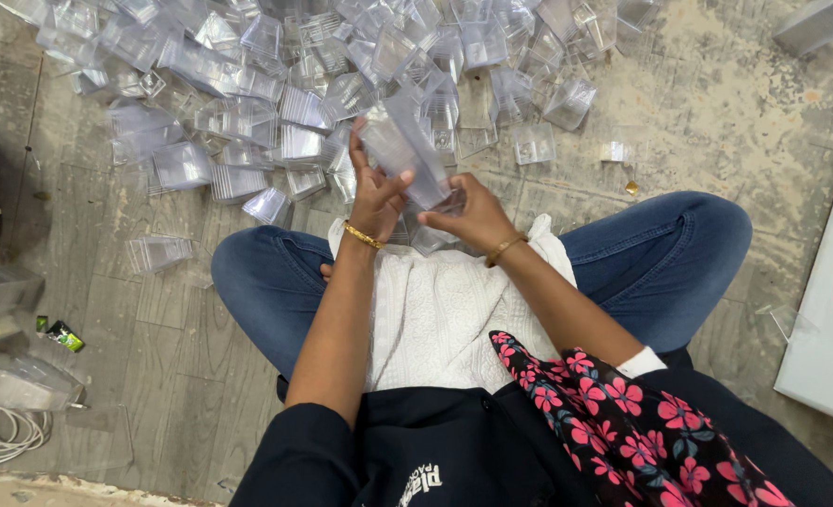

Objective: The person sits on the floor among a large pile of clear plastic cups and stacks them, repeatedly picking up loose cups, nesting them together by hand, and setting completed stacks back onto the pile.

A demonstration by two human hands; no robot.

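I sit cross-legged on the floor with a white cloth across my lap. My left hand and my right hand together hold a clear plastic box piece up in front of me. The left hand's fingers wrap its left side with the thumb across the front. My right hand grips the lower right end. Both wrists wear gold bangles. A big heap of the same clear plastic pieces lies on the floor just beyond my hands.
A stack of clear pieces lies left of my knee. Clear bags, a small green object and a white cable sit at the left edge. A white board lies on the right.
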